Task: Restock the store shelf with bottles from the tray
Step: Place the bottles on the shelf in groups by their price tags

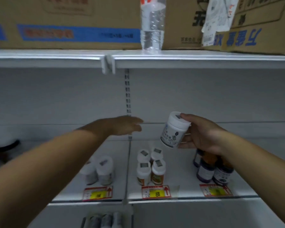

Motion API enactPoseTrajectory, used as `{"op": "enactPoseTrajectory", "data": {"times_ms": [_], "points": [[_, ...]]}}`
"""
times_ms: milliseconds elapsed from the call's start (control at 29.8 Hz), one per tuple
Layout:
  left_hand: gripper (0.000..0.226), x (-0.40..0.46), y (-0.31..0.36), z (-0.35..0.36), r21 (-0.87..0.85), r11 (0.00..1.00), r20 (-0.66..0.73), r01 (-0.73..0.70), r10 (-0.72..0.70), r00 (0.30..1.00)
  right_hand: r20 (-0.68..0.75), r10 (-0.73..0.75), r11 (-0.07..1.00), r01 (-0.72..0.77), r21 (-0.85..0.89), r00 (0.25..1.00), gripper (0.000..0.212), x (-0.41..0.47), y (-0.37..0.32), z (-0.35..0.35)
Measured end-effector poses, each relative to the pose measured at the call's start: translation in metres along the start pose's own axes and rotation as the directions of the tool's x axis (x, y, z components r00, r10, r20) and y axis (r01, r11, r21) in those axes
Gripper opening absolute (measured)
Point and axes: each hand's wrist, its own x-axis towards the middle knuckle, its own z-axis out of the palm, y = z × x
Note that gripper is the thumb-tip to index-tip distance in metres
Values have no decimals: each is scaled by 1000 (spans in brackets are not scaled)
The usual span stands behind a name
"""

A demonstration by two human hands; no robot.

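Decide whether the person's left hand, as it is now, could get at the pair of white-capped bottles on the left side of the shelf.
Probably yes. The left hand is empty and open above the shelf, and the white-capped pair stands below it with nothing over its caps. The right hand, holding a white bottle, is well off to the side.

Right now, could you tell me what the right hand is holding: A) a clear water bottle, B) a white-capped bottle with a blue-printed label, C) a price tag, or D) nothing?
B: the right hand grips a tilted white-capped bottle above the shelf, while the left hand is empty.
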Motion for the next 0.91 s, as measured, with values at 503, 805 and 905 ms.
{"op": "enactPoseTrajectory", "data": {"times_ms": [503,805,905], "points": [[70,-153,-87,-14,454,822,-247,345,-256,934,200,252,953,-208,-220,947,44,167,61,213],[68,-172,-110,0,513,789,-228,338,-254,940,218,155,725,39,-688,964,50,174,96,224],[70,-174,-108,1,464,842,-262,275,-166,951,188,10,727,121,-676,982,55,158,81,221]]}}
